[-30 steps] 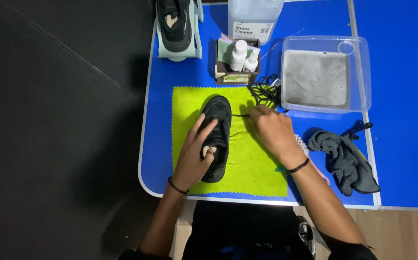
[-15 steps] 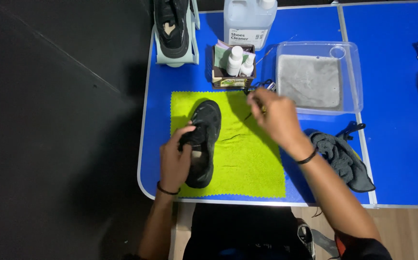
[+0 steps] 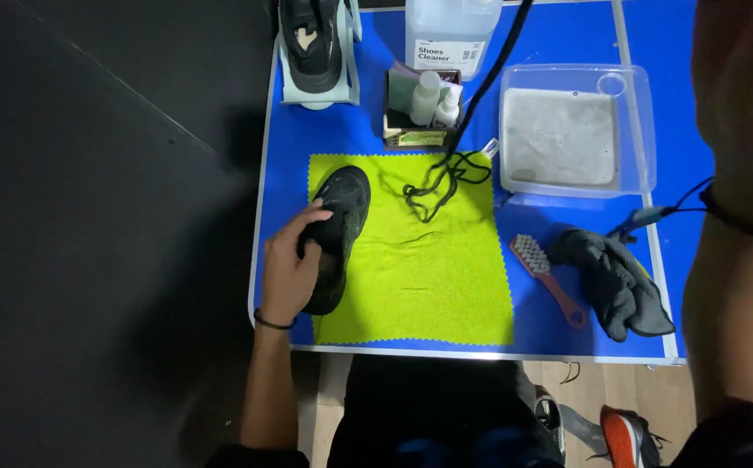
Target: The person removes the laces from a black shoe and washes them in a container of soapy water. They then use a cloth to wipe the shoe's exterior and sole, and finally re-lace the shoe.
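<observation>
A clear plastic tub [image 3: 645, 130] holds cloudy water [image 3: 558, 134].

Left hand [image 3: 294, 269] curled low, right forearm [image 3: 740, 260] raised close

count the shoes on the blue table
2 on the blue table: a black shoe on the green cloth under the left hand, and another shoe on a pale stand at the far edge. More footwear shows on the floor below.
</observation>
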